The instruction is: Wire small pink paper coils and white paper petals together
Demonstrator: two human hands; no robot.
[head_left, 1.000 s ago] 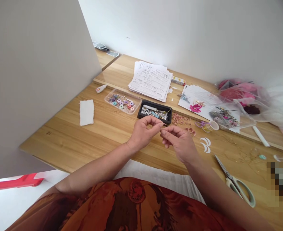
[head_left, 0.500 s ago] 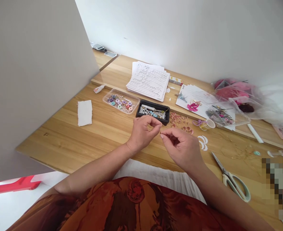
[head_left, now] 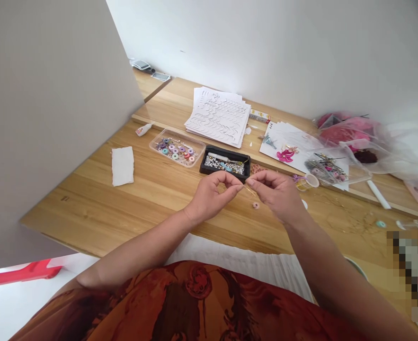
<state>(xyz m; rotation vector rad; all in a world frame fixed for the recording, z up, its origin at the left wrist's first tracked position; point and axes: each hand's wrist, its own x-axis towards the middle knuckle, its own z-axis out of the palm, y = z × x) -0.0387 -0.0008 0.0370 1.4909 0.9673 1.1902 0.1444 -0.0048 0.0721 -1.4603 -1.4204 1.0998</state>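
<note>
My left hand (head_left: 216,196) pinches a thin golden wire (head_left: 249,190) between thumb and fingertips. Close beside it, my right hand (head_left: 278,193) is also closed in a pinch at the wire, its fingertips almost meeting the left ones. A small pinkish round piece (head_left: 255,205) shows just below the wire; whether it hangs or lies on the table, I cannot tell. Behind the fingers stands a black tray (head_left: 204,171) of silvery beads with a white-handled tool across it. Small pink curled pieces (head_left: 256,169) lie partly hidden behind my right hand.
A clear box (head_left: 152,148) holds colourful spools. White cut-out sheets (head_left: 217,116), a glue bottle (head_left: 144,129) and a white cloth piece (head_left: 122,166) lie around. To the right are a magenta flower (head_left: 285,155), a clear cup (head_left: 308,182) and loose golden wire (head_left: 358,215). Scissors (head_left: 356,267) are mostly hidden by my right forearm.
My right hand has moved up and slightly right, now covering much of the pink curls and white crescents. The golden strands and the small pinkish piece below have come into view.
</note>
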